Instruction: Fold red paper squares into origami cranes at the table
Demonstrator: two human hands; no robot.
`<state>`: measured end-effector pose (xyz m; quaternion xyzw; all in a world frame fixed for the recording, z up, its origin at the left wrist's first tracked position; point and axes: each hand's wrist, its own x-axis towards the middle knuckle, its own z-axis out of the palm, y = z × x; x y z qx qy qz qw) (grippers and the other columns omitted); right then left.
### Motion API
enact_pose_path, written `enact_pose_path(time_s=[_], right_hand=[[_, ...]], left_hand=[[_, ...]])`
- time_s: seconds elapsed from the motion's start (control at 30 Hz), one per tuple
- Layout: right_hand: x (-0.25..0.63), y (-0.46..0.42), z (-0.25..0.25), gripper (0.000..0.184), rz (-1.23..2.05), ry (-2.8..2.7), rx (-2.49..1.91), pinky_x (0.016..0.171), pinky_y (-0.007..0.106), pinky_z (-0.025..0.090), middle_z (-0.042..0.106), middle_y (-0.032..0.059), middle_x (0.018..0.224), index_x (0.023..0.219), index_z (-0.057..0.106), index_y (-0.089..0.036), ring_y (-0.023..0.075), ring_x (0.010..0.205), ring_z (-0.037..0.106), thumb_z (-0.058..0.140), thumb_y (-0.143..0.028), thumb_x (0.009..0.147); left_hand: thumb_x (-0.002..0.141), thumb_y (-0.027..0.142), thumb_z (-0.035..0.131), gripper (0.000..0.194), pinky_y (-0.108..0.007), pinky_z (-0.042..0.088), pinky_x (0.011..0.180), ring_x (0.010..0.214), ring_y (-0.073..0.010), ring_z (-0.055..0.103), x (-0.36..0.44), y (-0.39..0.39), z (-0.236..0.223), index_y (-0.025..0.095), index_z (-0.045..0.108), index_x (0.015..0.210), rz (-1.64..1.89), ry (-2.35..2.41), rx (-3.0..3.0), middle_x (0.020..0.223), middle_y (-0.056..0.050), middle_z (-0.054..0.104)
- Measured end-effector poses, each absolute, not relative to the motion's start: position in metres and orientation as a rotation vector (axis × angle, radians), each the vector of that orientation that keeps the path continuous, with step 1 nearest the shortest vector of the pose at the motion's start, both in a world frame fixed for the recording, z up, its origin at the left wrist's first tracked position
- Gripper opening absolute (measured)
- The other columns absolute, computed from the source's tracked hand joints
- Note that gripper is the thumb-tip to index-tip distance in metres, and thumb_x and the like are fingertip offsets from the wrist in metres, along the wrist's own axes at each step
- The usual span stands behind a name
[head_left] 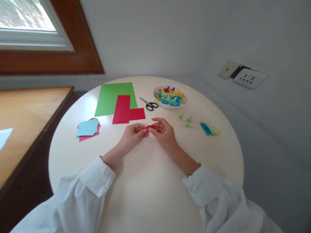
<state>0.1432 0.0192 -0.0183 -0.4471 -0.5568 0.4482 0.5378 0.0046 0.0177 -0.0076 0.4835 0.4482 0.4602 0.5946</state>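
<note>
1. Red folded paper, small and narrow [150, 127], is held over the middle of the round white table [150, 184], well apart from its left and right edges. Whether the tabletop is touched by it cannot be told.
2. One end is pinched between thumb and fingers of the left hand [134, 132]. The other end is gripped likewise by the right hand [165, 132].
3. Creasing or shaping of this piece is judged to be in hand.
4. For the next move, a steady hold by one hand seems to be called for while the fold is pressed by the other; thin paper could be torn by too hard a pull.
5. Toward the table's right edge, three pale-green folded paper pieces [188, 122] and a fan of blue, green and yellow paper strips [206, 129] are laid.
6. Near the far edge, multicoloured folded paper shapes [170, 96] are gathered in a shallow white round dish [169, 107], with black-handled metal scissors [150, 104] placed just beside it.
</note>
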Motion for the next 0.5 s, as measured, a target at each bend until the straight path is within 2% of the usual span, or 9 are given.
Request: enact_pose_path(time_s=[0.17, 0.27, 0.5], right_hand=[[0.1419, 0.0182, -0.0167, 0.024, 1.062, -1.413, -1.145, 0.055, 0.024, 0.047, 0.059, -0.0008, 0.065, 0.074, 0.056, -0.017, 0.0124, 0.062, 0.057, 0.068, -0.036, 0.064], [0.1434, 0.018, -0.018, 0.02, 1.026, -1.478, -1.143, 0.055, 0.024, 0.046, 0.059, -0.0008, 0.064, 0.067, 0.056, -0.017, 0.0119, 0.06, 0.055, 0.065, -0.035, 0.067], [0.1439, 0.018, -0.0192, 0.027, 0.996, -1.455, -1.129, 0.048, 0.024, 0.041, 0.059, -0.0016, 0.053, 0.057, 0.052, -0.019, 0.0116, 0.05, 0.051, 0.067, -0.04, 0.064]], left_hand=[[0.062, 0.037, 0.071, 0.028, -0.022, 0.042, 0.057, 0.059, -0.0109, 0.057, 0.0044, 0.017, -0.0103, 0.013, 0.06, 0.069, 1.09, 1.047, 1.19, 0.062, -0.002, 0.063], [0.065, 0.039, 0.069, 0.028, -0.023, 0.042, 0.059, 0.062, -0.0119, 0.057, 0.0026, 0.0175, -0.0138, 0.013, 0.061, 0.07, 1.039, 1.033, 1.271, 0.065, -0.003, 0.063], [0.066, 0.037, 0.067, 0.025, -0.023, 0.041, 0.059, 0.062, -0.0123, 0.055, 0.0022, 0.0175, -0.0123, 0.013, 0.06, 0.066, 1.029, 1.081, 1.393, 0.064, -0.003, 0.063]])
